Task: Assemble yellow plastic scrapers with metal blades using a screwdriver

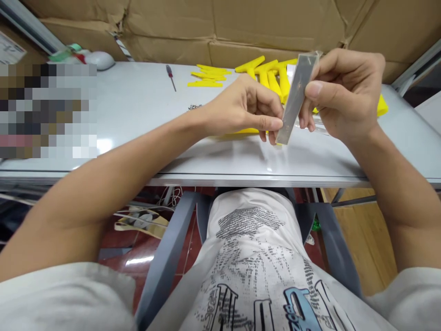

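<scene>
Between my hands is a flat grey metal strip (pixel 296 99), tilted, with what looks like clear plastic film at its top end. My right hand (pixel 347 94) pinches its upper part between thumb and fingers. At the lower left edge, the thumb and fingertips of my left hand (pixel 253 108) close on the same strip. Behind it, several yellow T-shaped handles (pixel 263 78) lie on the table, partly hidden by my hands. A yellow piece also shows under my left hand.
On the white table (pixel 138 101) lie several thin yellow strips (pixel 208 76), a screwdriver (pixel 171 77) and a small pile of metal bits (pixel 195 107). A white rounded object (pixel 99 60) sits at the back left. Cardboard (pixel 172 27) lines the back.
</scene>
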Tool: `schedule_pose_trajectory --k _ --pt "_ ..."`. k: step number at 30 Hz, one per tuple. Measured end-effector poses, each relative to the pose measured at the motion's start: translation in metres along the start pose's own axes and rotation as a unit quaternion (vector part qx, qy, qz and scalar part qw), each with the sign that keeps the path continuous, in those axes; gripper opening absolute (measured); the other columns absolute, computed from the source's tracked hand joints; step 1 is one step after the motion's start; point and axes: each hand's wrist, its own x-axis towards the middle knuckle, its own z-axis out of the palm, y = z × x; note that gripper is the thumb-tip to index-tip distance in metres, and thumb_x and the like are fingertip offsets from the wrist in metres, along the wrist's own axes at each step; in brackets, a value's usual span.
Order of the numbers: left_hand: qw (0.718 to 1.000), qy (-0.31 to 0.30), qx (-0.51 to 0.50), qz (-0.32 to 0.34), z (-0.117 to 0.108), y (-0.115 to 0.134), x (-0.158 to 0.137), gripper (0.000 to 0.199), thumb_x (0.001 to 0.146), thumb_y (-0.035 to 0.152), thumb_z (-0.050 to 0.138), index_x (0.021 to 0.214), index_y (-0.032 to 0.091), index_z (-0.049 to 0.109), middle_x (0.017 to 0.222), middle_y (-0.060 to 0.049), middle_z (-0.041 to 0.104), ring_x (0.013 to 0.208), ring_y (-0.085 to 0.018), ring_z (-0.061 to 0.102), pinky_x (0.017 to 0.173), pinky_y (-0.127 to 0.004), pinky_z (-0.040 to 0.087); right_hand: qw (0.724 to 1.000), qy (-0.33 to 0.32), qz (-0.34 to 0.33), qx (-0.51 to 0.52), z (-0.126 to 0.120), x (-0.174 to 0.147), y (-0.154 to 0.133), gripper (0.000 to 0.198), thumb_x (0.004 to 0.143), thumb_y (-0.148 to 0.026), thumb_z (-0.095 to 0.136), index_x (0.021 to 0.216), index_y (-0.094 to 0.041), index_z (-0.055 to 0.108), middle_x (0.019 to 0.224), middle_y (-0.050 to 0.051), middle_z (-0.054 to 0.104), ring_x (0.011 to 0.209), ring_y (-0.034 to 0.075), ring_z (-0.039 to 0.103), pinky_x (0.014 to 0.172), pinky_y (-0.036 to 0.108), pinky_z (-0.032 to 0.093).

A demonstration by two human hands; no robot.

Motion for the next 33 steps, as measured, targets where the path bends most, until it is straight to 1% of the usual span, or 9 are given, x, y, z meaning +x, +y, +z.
schedule_pose_trajectory --k 3,7,13,16,18,21,26,30,33 --pt "1.0 0.009 0.007 0.001 0.0 0.001 0.0 0.082 0.088 0.1 0.111 0.094 0.022 0.087 0.087 -0.007 0.087 0.08 -0.026 0.091 0.08 -0.038 0.08 1.0 -0.002 0.002 0.007 -0.002 -0.001 -0.003 0.047 0.099 -0.068 0.114 0.084 -0.035 0.085 0.075 0.002 0.081 0.057 0.026 0.071 0.047 0.045 0.045" --pt "1.0 0.005 0.008 -0.008 0.0 -0.001 0.0 0.083 0.088 0.102 0.11 0.096 0.022 0.087 0.088 -0.006 0.087 0.087 -0.029 0.094 0.081 -0.04 0.08 0.998 -0.009 0.061 0.011 -0.005 -0.001 -0.003 0.052 0.094 -0.065 0.115 0.084 -0.034 0.074 0.083 0.004 0.083 0.063 0.028 0.073 0.048 0.048 0.049" --pt "0.998 0.038 0.029 -0.051 -0.004 -0.011 0.004 0.053 0.11 0.068 0.106 0.102 0.022 0.081 0.096 -0.004 0.087 0.092 -0.029 0.095 0.082 -0.04 0.08 0.988 -0.001 0.152 -0.01 -0.013 0.006 -0.005 0.074 0.074 -0.05 0.12 0.104 -0.033 0.055 0.091 0.001 0.088 0.071 0.026 0.076 0.055 0.039 0.055" --pt "0.993 0.091 0.055 -0.059 -0.008 -0.014 0.007 0.046 0.114 0.058 0.104 0.104 0.023 0.076 0.092 -0.003 0.085 0.084 -0.025 0.092 0.08 -0.038 0.079 0.986 -0.002 0.161 -0.04 -0.022 0.011 -0.007 0.071 0.076 -0.031 0.118 0.115 -0.035 0.06 0.094 -0.002 0.088 0.076 0.024 0.079 0.063 0.039 0.061" --pt "0.986 0.137 0.075 -0.052 -0.012 -0.015 0.009 0.044 0.115 0.055 0.103 0.104 0.024 0.075 0.088 -0.002 0.084 0.079 -0.022 0.089 0.079 -0.036 0.077 0.981 -0.038 0.178 -0.068 -0.03 0.014 -0.006 0.06 0.083 -0.026 0.117 0.12 -0.033 0.07 0.091 -0.002 0.085 0.076 0.022 0.079 0.065 0.037 0.062" --pt "0.977 0.181 0.108 -0.028 -0.017 -0.015 0.01 0.039 0.112 0.047 0.105 0.102 0.025 0.075 0.081 0.0 0.08 0.073 -0.019 0.082 0.074 -0.032 0.069 0.963 -0.118 0.218 -0.106 -0.038 0.016 0.001 0.044 0.088 -0.029 0.118 0.117 -0.027 0.085 0.081 -0.001 0.081 0.071 0.019 0.075 0.064 0.034 0.061" --pt "0.978 0.172 0.114 -0.033 -0.02 -0.019 0.011 0.048 0.104 0.054 0.112 0.104 0.026 0.073 0.082 0.0 0.08 0.07 -0.018 0.076 0.069 -0.031 0.063 0.941 -0.201 0.269 -0.052 -0.035 0.013 0.012 0.058 0.084 -0.037 0.125 0.12 -0.025 0.081 0.089 0.001 0.087 0.071 0.019 0.076 0.065 0.032 0.064" --pt "0.975 0.176 0.128 -0.043 -0.026 -0.025 0.01 0.054 0.103 0.059 0.11 0.122 0.028 0.07 0.094 -0.001 0.083 0.082 -0.022 0.081 0.075 -0.033 0.063 0.947 -0.175 0.266 -0.034 -0.04 0.015 0.011 0.068 0.079 -0.03 0.125 0.125 -0.029 0.075 0.092 -0.002 0.085 0.074 0.02 0.079 0.067 0.032 0.068" --pt "0.97 0.13 0.189 -0.081 -0.032 -0.028 0.006 0.07 0.091 0.055 0.114 0.136 0.029 0.067 0.102 -0.002 0.084 0.088 -0.026 0.082 0.08 -0.036 0.061 0.952 -0.124 0.27 -0.071 -0.051 0.019 0.009 0.061 0.078 -0.026 0.125 0.118 -0.03 0.079 0.087 -0.002 0.082 0.074 0.02 0.078 0.069 0.035 0.072"
